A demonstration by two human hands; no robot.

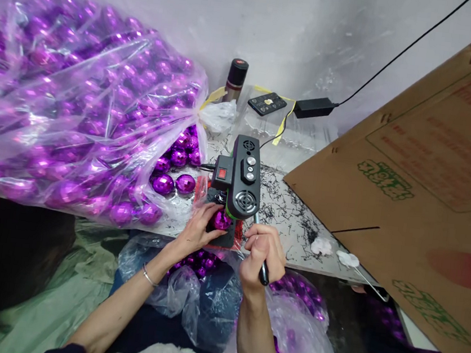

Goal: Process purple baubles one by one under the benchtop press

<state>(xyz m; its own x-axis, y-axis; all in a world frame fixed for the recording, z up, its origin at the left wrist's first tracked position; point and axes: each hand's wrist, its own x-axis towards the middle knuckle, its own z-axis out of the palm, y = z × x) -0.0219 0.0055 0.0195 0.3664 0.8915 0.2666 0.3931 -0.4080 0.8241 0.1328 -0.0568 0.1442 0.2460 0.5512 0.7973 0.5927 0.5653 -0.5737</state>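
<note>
1. While its tied neck points toward the middle of the table, a clear plastic bag packed with shiny purple balls spreads over the left side.
2. On the right, a cardboard box printed in red and green turns one broad side toward the table.
3. Near the table's front edge stands a black machine with round vent grilles, silver knobs and a red switch.
4. The right hand is clenched around a lever at the machine's right; the left hand grasps one purple ball between thumb and fingers.
5. Behind, a dark tumbler stands upright near the bag's tied neck, with a power adapter farther right.
6. That purple ball sits just beneath the machine's front end; two loose balls lie between bag and machine.
7. Short black threads litter the tabletop right of the machine.
</note>
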